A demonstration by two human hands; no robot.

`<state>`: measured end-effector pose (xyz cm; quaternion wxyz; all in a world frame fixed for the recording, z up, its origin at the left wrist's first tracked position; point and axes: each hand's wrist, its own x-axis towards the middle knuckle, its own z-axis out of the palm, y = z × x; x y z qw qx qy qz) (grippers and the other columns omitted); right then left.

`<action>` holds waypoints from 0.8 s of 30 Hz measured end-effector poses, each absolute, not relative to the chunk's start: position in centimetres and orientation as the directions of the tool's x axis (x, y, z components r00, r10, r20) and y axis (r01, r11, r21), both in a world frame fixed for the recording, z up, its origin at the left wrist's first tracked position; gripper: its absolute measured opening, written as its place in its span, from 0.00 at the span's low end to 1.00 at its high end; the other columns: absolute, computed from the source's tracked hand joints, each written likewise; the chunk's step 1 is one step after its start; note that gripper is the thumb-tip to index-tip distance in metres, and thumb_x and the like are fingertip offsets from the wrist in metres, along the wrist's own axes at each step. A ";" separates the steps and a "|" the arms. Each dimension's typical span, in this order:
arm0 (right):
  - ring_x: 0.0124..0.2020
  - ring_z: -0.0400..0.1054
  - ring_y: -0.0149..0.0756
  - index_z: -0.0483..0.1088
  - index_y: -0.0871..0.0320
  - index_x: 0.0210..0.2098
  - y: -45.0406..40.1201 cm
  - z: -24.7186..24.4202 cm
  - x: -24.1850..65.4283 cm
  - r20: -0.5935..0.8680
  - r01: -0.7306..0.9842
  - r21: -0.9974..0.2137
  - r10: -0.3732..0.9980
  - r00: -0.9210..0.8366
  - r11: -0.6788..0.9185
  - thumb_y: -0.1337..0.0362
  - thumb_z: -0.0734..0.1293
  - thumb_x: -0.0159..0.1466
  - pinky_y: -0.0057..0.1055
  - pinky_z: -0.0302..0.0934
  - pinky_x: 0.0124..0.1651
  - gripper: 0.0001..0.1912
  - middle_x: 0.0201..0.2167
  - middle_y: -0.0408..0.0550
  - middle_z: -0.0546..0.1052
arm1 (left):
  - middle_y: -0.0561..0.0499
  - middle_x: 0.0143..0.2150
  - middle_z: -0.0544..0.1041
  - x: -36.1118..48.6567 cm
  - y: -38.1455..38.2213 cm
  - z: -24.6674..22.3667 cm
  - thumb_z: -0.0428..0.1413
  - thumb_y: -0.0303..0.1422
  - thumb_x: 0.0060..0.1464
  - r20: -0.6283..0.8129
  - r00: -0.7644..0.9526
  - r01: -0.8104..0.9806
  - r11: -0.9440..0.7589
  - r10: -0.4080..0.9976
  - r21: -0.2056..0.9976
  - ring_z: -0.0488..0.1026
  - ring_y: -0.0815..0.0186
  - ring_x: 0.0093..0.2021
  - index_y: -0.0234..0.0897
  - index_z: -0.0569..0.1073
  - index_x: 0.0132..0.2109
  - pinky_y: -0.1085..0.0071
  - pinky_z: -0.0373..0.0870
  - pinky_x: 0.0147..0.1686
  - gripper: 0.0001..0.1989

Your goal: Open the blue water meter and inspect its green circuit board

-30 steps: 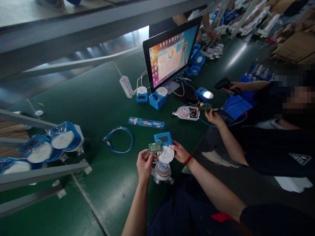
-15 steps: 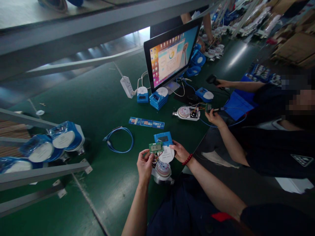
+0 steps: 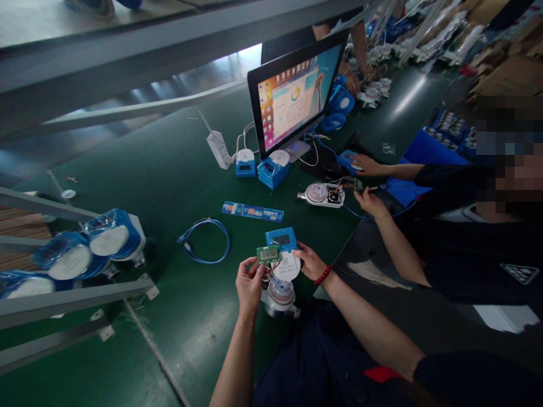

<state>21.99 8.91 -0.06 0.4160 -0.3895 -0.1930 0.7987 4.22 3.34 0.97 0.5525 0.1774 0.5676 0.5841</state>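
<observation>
Between the fingers of my left hand (image 3: 250, 281) is a small green circuit board (image 3: 268, 254) with a lit-up digit display. Thin coloured wires run from the board down to a white meter body (image 3: 280, 295) with a round clear dial and a metal fitting, near my lap. My right hand (image 3: 310, 262), with a red bead bracelet at the wrist, grips the edge of a blue meter cover (image 3: 287, 261) with a white round lid and a dark window. The cover sits just behind the board and above the meter body.
A coiled blue cable (image 3: 207, 242) and a blue printed strip (image 3: 253, 212) lie on the green table (image 3: 169, 169). Beyond are a monitor (image 3: 297, 93), stacked blue covers (image 3: 274, 169) and a power strip (image 3: 218, 150). At right a co-worker's hand (image 3: 368, 165) touches a cover beside an open meter (image 3: 323, 195).
The display on the board in my left hand has switched to a row of digits. The co-worker's far hand has let go of a black handheld device and moved onto a blue cover.
</observation>
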 end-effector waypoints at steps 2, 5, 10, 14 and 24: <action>0.29 0.73 0.33 0.71 0.56 0.39 8.9 -0.1 22.0 -0.462 -0.517 -0.632 0.816 -0.347 -0.578 0.64 0.73 0.52 0.29 0.66 0.34 0.15 0.32 0.43 0.80 | 0.48 0.36 0.81 4.2 3.3 0.9 0.68 0.37 0.41 -0.419 -0.327 -0.444 0.254 0.847 0.859 0.79 0.65 0.31 0.37 0.68 0.43 0.70 0.76 0.33 0.24; 0.29 0.73 0.33 0.71 0.58 0.39 8.9 -0.2 22.0 -0.460 -0.520 -0.632 0.818 -0.345 -0.575 0.65 0.73 0.53 0.30 0.66 0.35 0.14 0.32 0.43 0.79 | 0.49 0.36 0.81 4.2 3.3 0.9 0.68 0.37 0.41 -0.418 -0.327 -0.445 0.252 0.848 0.859 0.79 0.65 0.31 0.37 0.68 0.43 0.71 0.76 0.33 0.24; 0.30 0.73 0.33 0.71 0.57 0.39 8.9 -0.1 22.0 -0.457 -0.524 -0.634 0.822 -0.340 -0.569 0.64 0.73 0.52 0.29 0.66 0.35 0.15 0.32 0.43 0.80 | 0.48 0.37 0.81 4.2 3.3 0.9 0.68 0.37 0.42 -0.419 -0.325 -0.446 0.253 0.848 0.858 0.79 0.65 0.31 0.37 0.68 0.44 0.71 0.76 0.33 0.23; 0.31 0.73 0.34 0.72 0.56 0.38 8.8 -0.1 22.0 -0.462 -0.519 -0.633 0.818 -0.342 -0.574 0.64 0.73 0.51 0.30 0.65 0.35 0.15 0.32 0.43 0.80 | 0.49 0.37 0.81 4.2 3.4 0.8 0.68 0.37 0.42 -0.419 -0.323 -0.445 0.255 0.848 0.858 0.79 0.65 0.31 0.38 0.68 0.43 0.71 0.76 0.32 0.24; 0.30 0.73 0.34 0.72 0.56 0.39 8.8 -0.4 22.1 -0.451 -0.526 -0.629 0.820 -0.353 -0.573 0.64 0.73 0.52 0.29 0.65 0.34 0.14 0.32 0.42 0.80 | 0.49 0.37 0.81 4.2 3.2 0.7 0.68 0.35 0.43 -0.401 -0.325 -0.445 0.236 0.856 0.864 0.79 0.66 0.32 0.37 0.68 0.44 0.72 0.76 0.33 0.22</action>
